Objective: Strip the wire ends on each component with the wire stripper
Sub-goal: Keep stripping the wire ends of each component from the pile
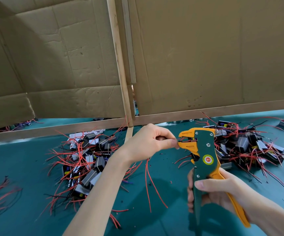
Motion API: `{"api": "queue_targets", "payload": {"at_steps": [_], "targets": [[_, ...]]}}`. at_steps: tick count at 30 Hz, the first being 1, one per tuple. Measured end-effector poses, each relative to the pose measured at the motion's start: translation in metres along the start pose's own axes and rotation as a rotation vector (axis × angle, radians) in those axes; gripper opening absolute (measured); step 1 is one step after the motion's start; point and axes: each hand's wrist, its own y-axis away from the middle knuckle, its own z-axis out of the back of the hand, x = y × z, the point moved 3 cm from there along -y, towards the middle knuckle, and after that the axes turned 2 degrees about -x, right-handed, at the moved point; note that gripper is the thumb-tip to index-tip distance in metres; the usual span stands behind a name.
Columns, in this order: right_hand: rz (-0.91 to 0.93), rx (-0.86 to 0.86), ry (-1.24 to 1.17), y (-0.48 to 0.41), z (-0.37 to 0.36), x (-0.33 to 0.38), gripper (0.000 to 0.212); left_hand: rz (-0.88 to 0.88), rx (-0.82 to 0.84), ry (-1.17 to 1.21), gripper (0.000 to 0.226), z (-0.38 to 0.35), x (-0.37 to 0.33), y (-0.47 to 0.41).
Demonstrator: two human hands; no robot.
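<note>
**Feeding the wire in: keep it straight, pinch it close**

Head view, the only one there is. The left hand (148, 142) sits mid-frame, thumb and fingertip pinching a wire end (178, 142) right at the mouth of the wire stripper (204, 150). The tool stands just right of centre, yellow nose pointing left. The tip looks to be between the jaws, but it's too small to tell how deep. The right hand (223, 189), lower right, is wrapped round the green and yellow handles. I can't tell how far they're squeezed.

My take on doing this bit well:
- Push the wire in straight, not at an angle, so the blades should bite evenly all round.
- That close pinch is good, since a floppy wire buckles. The fingertip is nearly touching the nose though, so mind it on the squeeze.
- Hold the wire firm and squeeze in one smooth stroke, so the tool pulls the sleeve off and doesn't drag the wire out.
- A long red wire (150, 184) dangles below the left hand and could snag.

A pile of components (90, 160) lies left of centre on the teal worktop (27, 167), and a second pile (250, 147) lies at the right. I can't tell which one is done. A cardboard wall (206, 57) fills the top of the frame.
</note>
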Motion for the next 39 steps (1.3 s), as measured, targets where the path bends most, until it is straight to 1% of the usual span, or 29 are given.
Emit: {"api": "queue_targets", "payload": {"at_steps": [3,4,7,8,9,11,13,15,18,21,23,25,30,32,34,35,36,38,39], "targets": [[-0.013,-0.006,0.061,0.001,0.001,-0.001,0.030,-0.009,0.052,-0.016,0.019,0.003,0.000,0.002],[-0.022,-0.020,0.078,0.002,0.001,-0.002,0.036,-0.011,0.067,-0.021,0.019,0.004,0.000,0.002],[-0.067,-0.098,0.097,0.003,0.003,-0.009,0.067,0.005,0.104,-0.044,0.015,0.007,0.000,0.005],[-0.082,-0.126,0.104,0.004,0.001,-0.011,0.071,0.014,0.117,-0.051,0.013,0.009,0.001,0.005],[-0.090,-0.156,0.118,0.003,-0.001,-0.013,0.069,0.024,0.131,-0.053,0.012,0.010,0.002,0.006],[-0.087,-0.227,0.157,0.003,-0.006,-0.016,0.051,0.052,0.157,-0.053,0.012,0.010,0.006,0.006],[-0.084,-0.276,0.156,0.000,-0.008,-0.019,0.042,0.086,0.169,-0.060,0.013,0.007,0.011,0.004],[-0.122,-0.231,0.099,-0.002,-0.007,-0.022,0.041,0.124,0.147,-0.088,0.015,0.002,0.018,0.001],[-0.191,-0.072,-0.083,-0.007,-0.006,-0.025,0.043,0.186,0.048,-0.123,0.019,0.003,0.029,-0.001],[-0.200,-0.046,-0.189,-0.013,0.001,-0.028,0.048,0.191,-0.094,-0.135,0.019,0.011,0.036,-0.003],[-0.219,-0.078,-0.232,-0.015,0.007,-0.029,0.045,0.149,-0.222,-0.217,0.018,0.015,0.033,-0.005],[-0.244,-0.138,-0.262,-0.015,0.013,-0.029,0.037,0.098,-0.346,-0.285,0.017,0.019,0.026,-0.009],[-0.284,-0.236,-0.325,-0.014,0.020,-0.027,0.022,-0.041,-0.557,-0.235,0.017,0.004,-0.008,-0.041],[-0.292,-0.246,-0.330,-0.013,0.021,-0.026,0.029,-0.092,-0.642,-0.200,0.018,-0.010,-0.026,-0.061],[-0.277,-0.261,-0.345,-0.012,0.020,-0.024,0.029,-0.128,-0.676,-0.129,0.019,-0.029,-0.042,-0.080],[-0.265,-0.267,-0.358,-0.012,0.020,-0.023,0.028,-0.133,-0.652,-0.064,0.019,-0.039,-0.048,-0.087],[-0.252,-0.268,-0.370,-0.012,0.020,-0.022,0.028,-0.125,-0.582,0.013,0.021,-0.048,-0.053,-0.092],[-0.229,-0.269,-0.379,-0.013,0.021,-0.021,0.028,-0.088,-0.346,0.120,0.030,-0.066,-0.054,-0.096],[-0.216,-0.271,-0.374,-0.013,0.021,-0.020,0.031,-0.078,-0.225,0.122,0.035,-0.074,-0.051,-0.094]]}}
